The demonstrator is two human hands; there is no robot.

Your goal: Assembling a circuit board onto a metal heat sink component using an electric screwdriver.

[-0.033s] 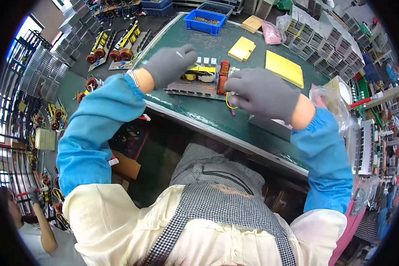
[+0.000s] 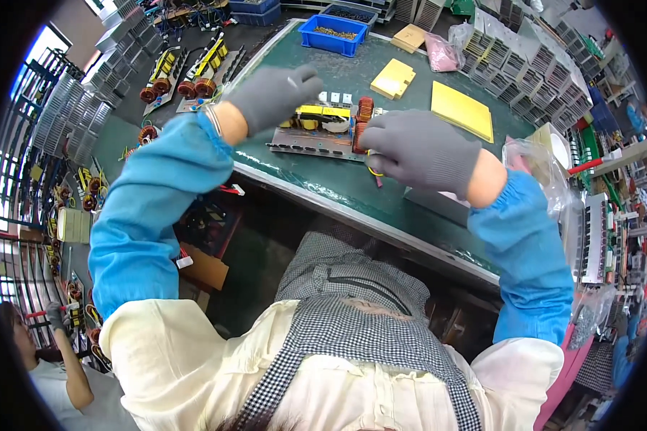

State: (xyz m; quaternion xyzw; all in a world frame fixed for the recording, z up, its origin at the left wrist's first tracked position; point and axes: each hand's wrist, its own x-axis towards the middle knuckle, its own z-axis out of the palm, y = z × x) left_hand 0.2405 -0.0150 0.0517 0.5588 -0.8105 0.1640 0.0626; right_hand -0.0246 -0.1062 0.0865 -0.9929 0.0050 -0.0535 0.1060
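Observation:
A circuit board (image 2: 316,141) lies near the front edge of the green bench, carrying a yellow-wrapped transformer (image 2: 323,113) and a reddish copper coil (image 2: 365,109). Over its left end is my left hand (image 2: 274,102) in a grey glove, fingers loosely stretched out, nothing visible in them. My gloved right hand (image 2: 425,147) is at the right end, fingers bent and closed beside the coil; what they grip is hidden. A thin yellow wire (image 2: 373,172) with a purplish end shows just below my right fingertips.
A blue bin (image 2: 332,36) of small brass-coloured parts stands at the far side. Yellow pads (image 2: 461,111) lie right of the board, with stacked metal heat sinks (image 2: 517,54) behind. More coil-bearing boards (image 2: 207,75) are at left. A co-worker's gloved hand (image 2: 54,314) shows at lower left.
My left hand has shifted slightly left and up, uncovering more of the yellow transformer. My right hand has moved slightly left, closer against the coil. The board stays in place.

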